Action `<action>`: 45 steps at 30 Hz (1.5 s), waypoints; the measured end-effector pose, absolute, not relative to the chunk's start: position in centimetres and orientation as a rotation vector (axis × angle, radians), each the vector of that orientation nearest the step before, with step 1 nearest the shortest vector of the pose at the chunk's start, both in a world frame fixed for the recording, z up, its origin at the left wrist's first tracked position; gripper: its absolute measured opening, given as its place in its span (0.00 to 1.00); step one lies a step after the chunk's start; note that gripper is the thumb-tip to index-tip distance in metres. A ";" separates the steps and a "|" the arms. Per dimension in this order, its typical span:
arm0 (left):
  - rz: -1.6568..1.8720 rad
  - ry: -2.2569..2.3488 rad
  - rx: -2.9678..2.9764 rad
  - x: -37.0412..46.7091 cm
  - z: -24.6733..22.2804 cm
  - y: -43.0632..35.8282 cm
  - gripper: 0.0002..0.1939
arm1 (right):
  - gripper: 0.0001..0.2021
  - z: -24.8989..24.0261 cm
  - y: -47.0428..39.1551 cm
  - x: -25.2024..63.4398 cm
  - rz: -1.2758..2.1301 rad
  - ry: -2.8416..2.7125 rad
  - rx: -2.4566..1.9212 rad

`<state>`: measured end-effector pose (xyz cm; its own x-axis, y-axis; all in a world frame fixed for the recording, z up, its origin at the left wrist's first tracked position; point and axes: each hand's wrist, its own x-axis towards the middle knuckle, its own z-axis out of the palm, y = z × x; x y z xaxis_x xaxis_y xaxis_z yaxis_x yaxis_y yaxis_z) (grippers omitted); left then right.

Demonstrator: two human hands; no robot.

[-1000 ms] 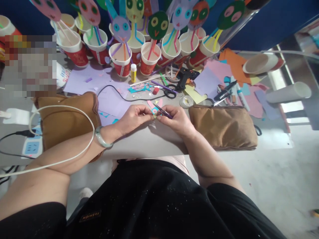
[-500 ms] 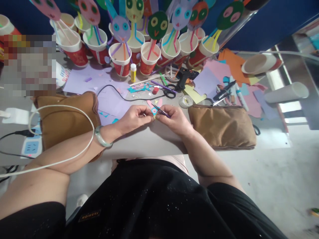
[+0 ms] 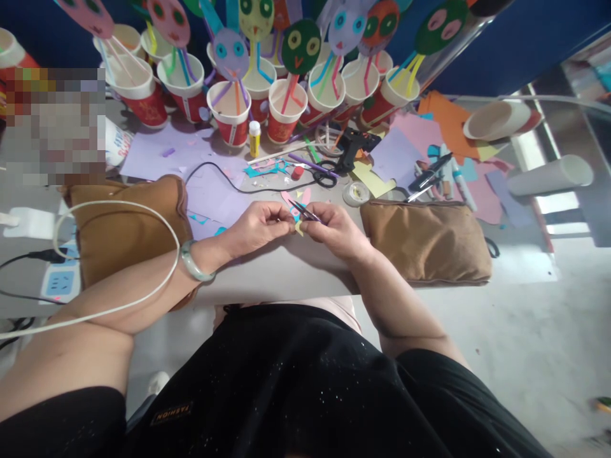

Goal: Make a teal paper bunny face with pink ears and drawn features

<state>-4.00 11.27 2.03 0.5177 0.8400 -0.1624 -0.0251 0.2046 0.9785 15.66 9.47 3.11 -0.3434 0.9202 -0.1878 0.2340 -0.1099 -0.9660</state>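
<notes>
Over the front of the table, my left hand point(image 3: 263, 226) pinches the edge of a small paper cutout. This cutout point(image 3: 296, 215) is blue and pink, with pink ear-like strips pointing away from me and a yellow bit at its lower edge. From the other side my right hand point(image 3: 338, 228) grips dark tweezers point(image 3: 305, 212) between thumb and fingers. Their thin tips point away to the left, over the cutout, and stand slightly apart. My fingers hide part of the paper.
Red paper cups point(image 3: 229, 114) with paper animal faces on straws line the back. Nearby lie a glue stick point(image 3: 254, 140), black scissors point(image 3: 325, 175), a tape roll point(image 3: 356, 194) and a glue gun point(image 3: 358, 149). Brown cushions point(image 3: 427, 242) flank my arms. A white cable point(image 3: 119, 310) crosses my left arm.
The tweezers have turned slightly and their tips now show apart over the cutout. The yellow bit shows more below. Both hands stay nearly in place.
</notes>
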 end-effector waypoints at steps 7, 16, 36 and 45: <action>0.686 0.827 1.250 -4.0 2.0 11.2 0.05 | 0.10 2.7 9.4 15.7 1.589 -1.473 -1.222; 0.668 0.792 1.309 -4.1 1.8 11.2 0.04 | 0.08 2.9 9.3 15.8 1.621 -1.471 -1.187; 0.761 0.851 1.046 -4.3 2.2 11.6 0.07 | 0.26 3.4 9.8 17.3 1.383 -1.450 -1.167; 0.915 0.900 0.979 -4.3 1.5 11.7 0.07 | 0.23 4.0 9.6 16.7 1.284 -1.515 -1.275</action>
<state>-4.31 11.74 1.52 0.3403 0.9192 -0.1984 -0.2135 0.2810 0.9357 16.67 9.61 4.01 -0.2104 0.9763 -0.0501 0.2094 -0.0050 -0.9778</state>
